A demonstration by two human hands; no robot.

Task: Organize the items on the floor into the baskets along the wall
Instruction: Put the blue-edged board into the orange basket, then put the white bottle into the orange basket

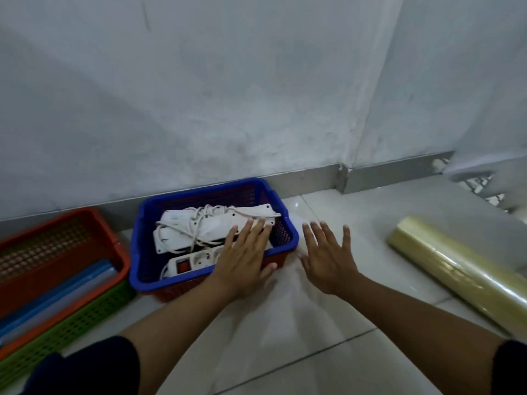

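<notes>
Dark sleeves frame the bottom corners, and two bare forearms reach forward over the pale tiled floor (pixel 328 352). The left hand (pixel 245 258) hovers flat over the near right corner of a blue basket (pixel 142 269), fingers (pixel 258 229) straight and slightly spread, holding nothing; whether it touches the contents cannot be told. The right hand (pixel 328 260) is spread over bare tile just beside that basket, also gripping nothing.

Inside the blue basket lie white power strips (pixel 205 226) with tangled cords. To the left, an orange basket (pixel 60 252) nested in a green one (pixel 77 323) holds blue plastic folders (pixel 54 292).

The item left on the floor is a yellowish roll of plastic wrap (pixel 462 275), lying to the right of both hands. Its long axis runs diagonally, from far-left to near-right. The right hand is clearly the nearer one, so it would likely reach sideways for it.

Beyond stands a grey wall (pixel 228 95) with a skirting strip.
</notes>
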